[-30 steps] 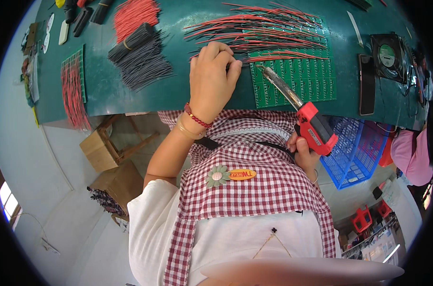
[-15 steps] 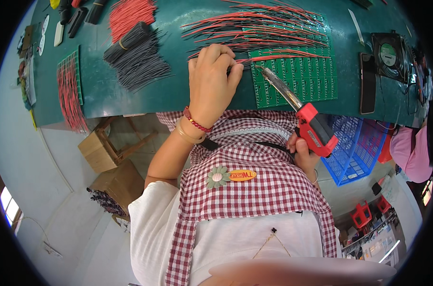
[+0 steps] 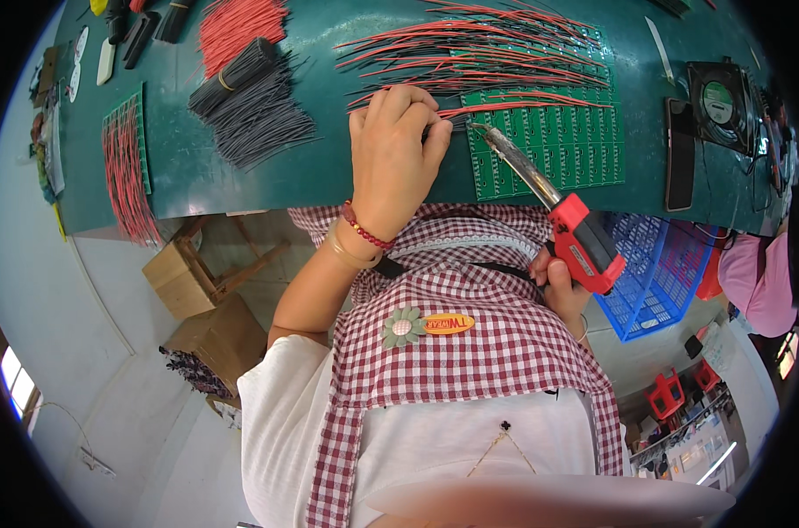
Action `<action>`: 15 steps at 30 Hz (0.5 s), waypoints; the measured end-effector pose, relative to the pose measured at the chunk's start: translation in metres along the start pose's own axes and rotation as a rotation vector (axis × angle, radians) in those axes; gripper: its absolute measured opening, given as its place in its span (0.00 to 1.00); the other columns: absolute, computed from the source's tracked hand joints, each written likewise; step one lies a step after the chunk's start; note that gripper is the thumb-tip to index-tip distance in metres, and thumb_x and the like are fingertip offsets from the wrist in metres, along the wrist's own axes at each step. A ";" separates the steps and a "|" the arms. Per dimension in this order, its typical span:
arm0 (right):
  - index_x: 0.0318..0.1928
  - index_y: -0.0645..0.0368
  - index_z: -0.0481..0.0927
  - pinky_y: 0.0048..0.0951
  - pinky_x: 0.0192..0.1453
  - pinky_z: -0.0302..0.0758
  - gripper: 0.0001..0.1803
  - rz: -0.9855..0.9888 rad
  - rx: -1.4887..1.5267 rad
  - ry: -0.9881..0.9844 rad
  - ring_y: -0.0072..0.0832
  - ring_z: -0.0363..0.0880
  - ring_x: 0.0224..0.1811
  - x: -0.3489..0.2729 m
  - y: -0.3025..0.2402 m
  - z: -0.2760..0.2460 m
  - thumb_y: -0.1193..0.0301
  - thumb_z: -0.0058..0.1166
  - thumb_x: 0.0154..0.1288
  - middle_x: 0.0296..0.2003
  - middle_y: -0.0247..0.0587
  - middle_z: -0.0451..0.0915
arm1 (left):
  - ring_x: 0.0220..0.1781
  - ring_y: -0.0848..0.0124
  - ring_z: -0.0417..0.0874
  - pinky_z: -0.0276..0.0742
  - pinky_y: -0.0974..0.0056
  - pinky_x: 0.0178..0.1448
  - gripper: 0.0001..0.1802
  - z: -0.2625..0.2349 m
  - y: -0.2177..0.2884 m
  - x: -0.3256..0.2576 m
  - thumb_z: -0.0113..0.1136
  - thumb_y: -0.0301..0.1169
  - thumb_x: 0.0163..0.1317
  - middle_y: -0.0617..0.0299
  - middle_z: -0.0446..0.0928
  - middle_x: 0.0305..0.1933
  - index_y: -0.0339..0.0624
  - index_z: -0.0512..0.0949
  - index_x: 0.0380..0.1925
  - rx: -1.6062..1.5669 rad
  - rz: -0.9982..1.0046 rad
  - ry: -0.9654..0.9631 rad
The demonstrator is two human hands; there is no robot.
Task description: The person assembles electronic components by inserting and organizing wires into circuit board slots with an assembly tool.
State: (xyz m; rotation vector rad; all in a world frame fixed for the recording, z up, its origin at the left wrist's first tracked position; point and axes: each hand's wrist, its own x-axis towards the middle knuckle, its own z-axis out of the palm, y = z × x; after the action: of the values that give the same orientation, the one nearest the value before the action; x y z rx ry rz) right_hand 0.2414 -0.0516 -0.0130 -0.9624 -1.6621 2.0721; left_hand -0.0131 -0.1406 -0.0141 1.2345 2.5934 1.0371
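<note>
My left hand rests on the green table with its fingers pinched on a red wire at the left edge of a green circuit board panel. My right hand grips a red soldering gun near my apron. Its metal tip touches the board just right of my left fingertips. Several loose red wires fan out across the table behind the board.
A bundle of grey wires and a bundle of red wires lie at the back left. Another board with red wires sits far left. A black fan, a phone and blue and red baskets are on the right.
The view has shifted slightly. My left hand has stayed on the wire and the soldering gun's tip remains at the board's left edge.
</note>
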 end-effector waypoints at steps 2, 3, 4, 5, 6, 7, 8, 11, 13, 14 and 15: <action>0.49 0.66 0.67 0.25 0.25 0.68 0.23 -0.012 0.024 0.011 0.22 0.66 0.19 0.000 0.001 0.001 0.62 0.55 0.61 0.24 0.42 0.72 | 0.40 0.67 0.72 0.61 0.61 0.44 0.05 0.000 0.000 0.000 0.63 0.28 0.48 0.67 0.74 0.36 0.42 0.75 0.22 -0.001 -0.006 0.001; 0.49 0.66 0.67 0.25 0.25 0.68 0.22 -0.024 0.048 0.022 0.22 0.66 0.19 0.000 0.001 0.002 0.63 0.54 0.62 0.24 0.42 0.72 | 0.40 0.67 0.72 0.61 0.61 0.44 0.05 0.000 0.000 -0.001 0.63 0.28 0.48 0.68 0.74 0.36 0.42 0.75 0.22 0.000 -0.009 -0.003; 0.49 0.66 0.67 0.25 0.25 0.68 0.22 -0.025 0.047 0.022 0.22 0.66 0.19 -0.001 0.000 0.002 0.63 0.54 0.62 0.24 0.42 0.72 | 0.40 0.67 0.72 0.61 0.61 0.44 0.05 0.000 0.000 -0.001 0.63 0.28 0.48 0.68 0.74 0.36 0.42 0.75 0.22 0.000 -0.013 -0.007; 0.49 0.66 0.66 0.25 0.25 0.68 0.22 -0.031 0.041 0.021 0.22 0.66 0.19 -0.001 -0.001 0.001 0.63 0.54 0.62 0.24 0.42 0.72 | 0.40 0.67 0.72 0.61 0.61 0.44 0.05 0.000 0.001 -0.001 0.63 0.28 0.48 0.68 0.74 0.36 0.42 0.75 0.22 -0.001 -0.012 -0.006; 0.49 0.66 0.66 0.25 0.25 0.68 0.22 -0.036 0.035 0.020 0.22 0.66 0.19 -0.001 -0.002 0.001 0.64 0.54 0.62 0.24 0.42 0.73 | 0.40 0.67 0.72 0.61 0.61 0.44 0.05 0.000 0.001 -0.001 0.63 0.28 0.48 0.68 0.74 0.36 0.42 0.75 0.22 -0.006 -0.010 -0.002; 0.49 0.66 0.66 0.25 0.25 0.68 0.22 -0.036 0.035 0.020 0.22 0.66 0.19 -0.001 -0.002 0.002 0.64 0.54 0.62 0.24 0.42 0.73 | 0.40 0.67 0.72 0.61 0.61 0.44 0.05 0.000 0.001 -0.001 0.63 0.28 0.48 0.68 0.74 0.36 0.42 0.75 0.22 -0.010 -0.009 0.002; 0.49 0.66 0.66 0.26 0.25 0.68 0.22 -0.032 0.044 0.021 0.21 0.66 0.19 0.000 -0.003 0.003 0.64 0.54 0.62 0.24 0.42 0.72 | 0.40 0.67 0.72 0.61 0.61 0.44 0.05 0.000 0.001 -0.001 0.63 0.28 0.48 0.68 0.74 0.36 0.42 0.75 0.22 -0.010 -0.009 0.002; 0.49 0.66 0.67 0.25 0.25 0.68 0.22 -0.020 0.046 0.025 0.21 0.66 0.19 0.000 -0.005 0.004 0.64 0.54 0.62 0.24 0.41 0.72 | 0.40 0.67 0.72 0.61 0.61 0.44 0.05 0.001 0.001 0.000 0.63 0.28 0.48 0.68 0.74 0.36 0.42 0.75 0.22 0.009 0.003 0.014; 0.49 0.66 0.67 0.25 0.25 0.68 0.22 -0.011 0.039 0.027 0.21 0.66 0.19 0.001 -0.004 0.003 0.64 0.54 0.62 0.24 0.41 0.72 | 0.40 0.67 0.72 0.61 0.61 0.44 0.05 0.001 0.000 -0.001 0.63 0.28 0.48 0.68 0.73 0.36 0.42 0.75 0.22 0.010 0.003 0.011; 0.49 0.66 0.67 0.25 0.25 0.68 0.22 -0.012 0.006 0.002 0.21 0.66 0.19 0.001 -0.003 0.002 0.63 0.54 0.62 0.24 0.41 0.72 | 0.40 0.67 0.72 0.61 0.61 0.44 0.05 0.001 0.000 -0.001 0.63 0.28 0.48 0.68 0.73 0.36 0.42 0.75 0.22 0.010 0.002 0.012; 0.49 0.67 0.67 0.25 0.25 0.67 0.23 -0.012 -0.028 -0.023 0.21 0.65 0.18 0.002 -0.002 0.001 0.62 0.54 0.62 0.23 0.41 0.72 | 0.40 0.67 0.72 0.61 0.61 0.44 0.06 0.001 0.000 -0.001 0.63 0.28 0.48 0.68 0.73 0.36 0.42 0.75 0.22 0.012 0.005 0.014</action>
State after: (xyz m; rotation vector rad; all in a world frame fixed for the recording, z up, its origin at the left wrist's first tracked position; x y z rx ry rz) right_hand 0.2390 -0.0511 -0.0112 -0.9390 -1.7078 2.0652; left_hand -0.0122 -0.1405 -0.0145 1.2417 2.6119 1.0363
